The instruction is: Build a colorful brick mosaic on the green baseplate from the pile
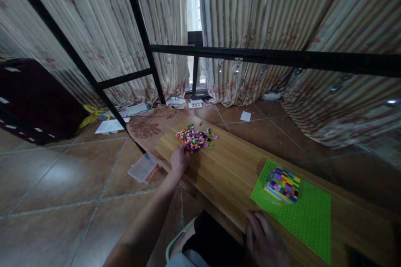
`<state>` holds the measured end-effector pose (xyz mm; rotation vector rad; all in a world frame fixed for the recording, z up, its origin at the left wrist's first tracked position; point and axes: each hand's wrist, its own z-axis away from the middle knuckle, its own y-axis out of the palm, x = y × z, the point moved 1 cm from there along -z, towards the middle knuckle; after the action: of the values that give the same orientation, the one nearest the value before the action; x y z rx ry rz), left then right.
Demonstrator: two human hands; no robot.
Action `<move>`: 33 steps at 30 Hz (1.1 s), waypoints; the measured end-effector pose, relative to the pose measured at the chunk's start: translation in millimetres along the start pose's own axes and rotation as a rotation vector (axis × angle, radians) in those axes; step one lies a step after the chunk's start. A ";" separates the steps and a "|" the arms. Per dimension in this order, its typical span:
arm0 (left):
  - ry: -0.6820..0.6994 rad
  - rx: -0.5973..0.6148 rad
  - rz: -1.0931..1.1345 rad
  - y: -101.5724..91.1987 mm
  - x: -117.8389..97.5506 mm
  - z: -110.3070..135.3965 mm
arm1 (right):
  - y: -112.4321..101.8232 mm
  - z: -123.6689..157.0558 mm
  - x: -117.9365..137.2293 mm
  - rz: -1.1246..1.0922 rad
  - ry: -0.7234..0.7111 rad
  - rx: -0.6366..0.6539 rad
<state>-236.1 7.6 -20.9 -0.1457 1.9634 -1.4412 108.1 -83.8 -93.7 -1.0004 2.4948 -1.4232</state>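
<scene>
At the near edge of a pile of small colourful toy bricks is my left hand, its fingers bent down against the bricks. Whatever may be between its fingertips is hidden. My right hand rests at the bench's near edge with fingers curled together; I cannot make out anything in it. Just beyond it lies a green studded baseplate. A block of multicoloured bricks, built up in layers, sits on the plate's far left part.
The wooden bench runs diagonally. A clear plastic box with an orange label lies on the tiled floor. Black metal bars cross beyond the bench. Papers, a dark suitcase and patterned curtains stand around.
</scene>
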 end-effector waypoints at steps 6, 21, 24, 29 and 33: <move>0.031 0.025 0.016 -0.4 0.1 -5.6 | -1.9 0.1 -0.1 0.052 -0.038 0.002; -0.022 0.029 0.307 -4.7 6.5 2.6 | -2.1 -0.9 0.6 0.052 -0.039 -0.002; 0.074 0.058 0.487 -6.5 -7.8 22.8 | -7.6 -6.5 9.3 0.096 0.010 0.024; 0.402 0.222 0.685 7.2 -73.9 78.3 | -16.0 -19.6 22.1 0.126 0.058 0.097; 0.610 0.328 0.722 23.6 -130.9 108.5 | -18.4 -25.2 23.6 0.070 0.064 0.117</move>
<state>-66.8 -9.2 2.1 1.1480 1.8644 -1.3481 89.0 -85.5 -59.6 -0.8516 2.4312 -1.5826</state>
